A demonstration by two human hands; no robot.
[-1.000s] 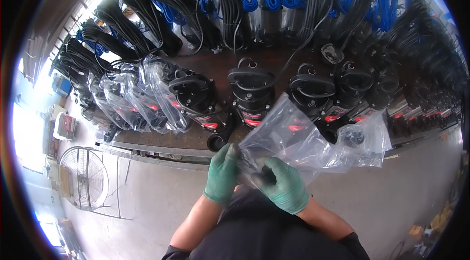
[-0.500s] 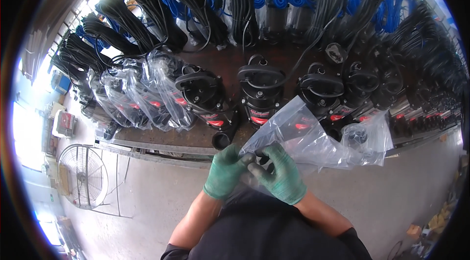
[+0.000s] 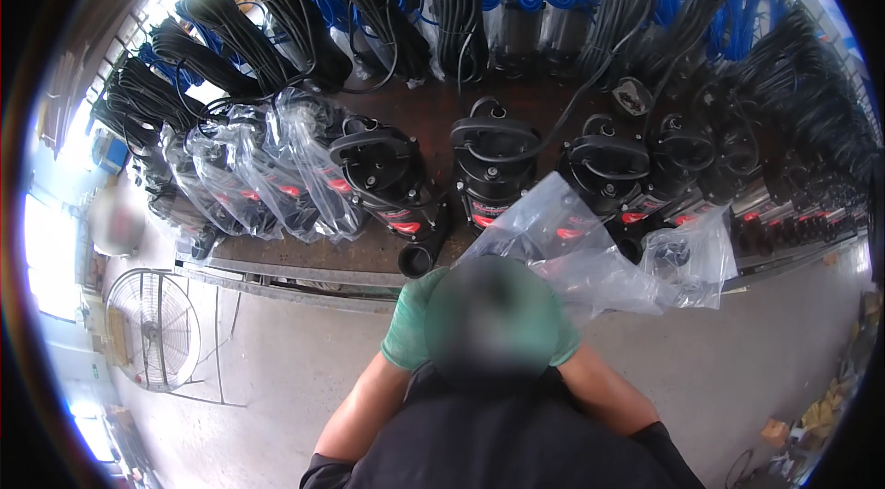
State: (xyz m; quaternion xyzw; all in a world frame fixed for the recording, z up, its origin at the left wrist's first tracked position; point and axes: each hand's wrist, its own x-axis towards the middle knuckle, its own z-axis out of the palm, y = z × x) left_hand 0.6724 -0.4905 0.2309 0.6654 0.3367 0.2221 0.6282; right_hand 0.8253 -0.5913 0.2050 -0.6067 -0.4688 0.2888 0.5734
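At the bench, left hand and right hand angle inward, grip blurred beyond telling.

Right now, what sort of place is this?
Likely a workshop or assembly area: matching black pump-like units lined along a workbench, bundled black cables behind them, and a large caged fan at left.

My workbench bears, along its near side, a row of black machines with red markings, several at left enclosed in clear bags. Behind this row stand bundles of black cable, the dark brown top showing between the two. Right of centre, clear plastic overlaps the bench's front edge before me.
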